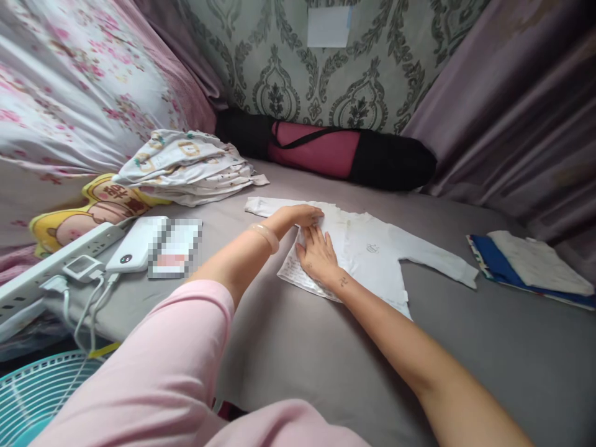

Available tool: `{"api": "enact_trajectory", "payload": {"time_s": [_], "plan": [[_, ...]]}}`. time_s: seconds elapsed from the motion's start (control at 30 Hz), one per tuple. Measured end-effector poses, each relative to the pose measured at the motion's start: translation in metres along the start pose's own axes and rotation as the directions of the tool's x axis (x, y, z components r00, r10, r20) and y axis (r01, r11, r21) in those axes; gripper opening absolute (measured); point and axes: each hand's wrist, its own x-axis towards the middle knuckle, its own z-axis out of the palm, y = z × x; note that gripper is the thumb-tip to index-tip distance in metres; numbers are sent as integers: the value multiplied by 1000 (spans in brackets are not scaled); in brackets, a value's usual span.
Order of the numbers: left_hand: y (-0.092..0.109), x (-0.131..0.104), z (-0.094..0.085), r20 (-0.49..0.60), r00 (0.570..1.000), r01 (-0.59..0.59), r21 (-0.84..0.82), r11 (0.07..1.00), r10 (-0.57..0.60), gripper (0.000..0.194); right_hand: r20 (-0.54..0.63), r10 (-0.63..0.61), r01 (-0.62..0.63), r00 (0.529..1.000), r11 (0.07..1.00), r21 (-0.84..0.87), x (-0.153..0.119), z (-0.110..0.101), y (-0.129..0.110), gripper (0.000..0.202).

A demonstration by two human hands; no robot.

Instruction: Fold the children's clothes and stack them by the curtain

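Note:
A small white long-sleeved shirt (372, 264) lies spread on the grey bed sheet, its sleeves reaching out to both sides. Near its collar, on the left half, my left hand (307, 215) rests with fingers stretched toward the right. Just below it, my right hand (319, 256) lies flat on the cloth with fingers apart. A patterned section of fabric shows at the shirt's lower left, partly covered by my right hand. Neither hand grasps anything visible. A pale bangle (266, 238) circles my left wrist.
A crumpled pile of printed clothes (186, 164) sits at the back left, near a yellow plush cushion (60, 230). A power bank (139, 243), a blurred phone-like item (174, 248) and a power strip (60, 267) lie left. A long bag (321, 149) spans the back; folded clothes (544, 264) lie right.

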Motion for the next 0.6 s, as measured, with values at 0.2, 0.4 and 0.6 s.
{"api": "enact_trajectory", "payload": {"time_s": [0.2,0.4,0.6], "plan": [[1,-5,-5,106,994,34,-6,999,-33,50,60,33,-34,998,999,6,-11,3,-15,66],[2,-5,-6,115,992,56,-12,998,-54,52,71,32,-33,997,999,11,-31,2,-37,66],[2,-5,-6,104,994,46,-18,999,-44,49,179,-44,29,983,996,87,-67,-5,-70,73]]}}
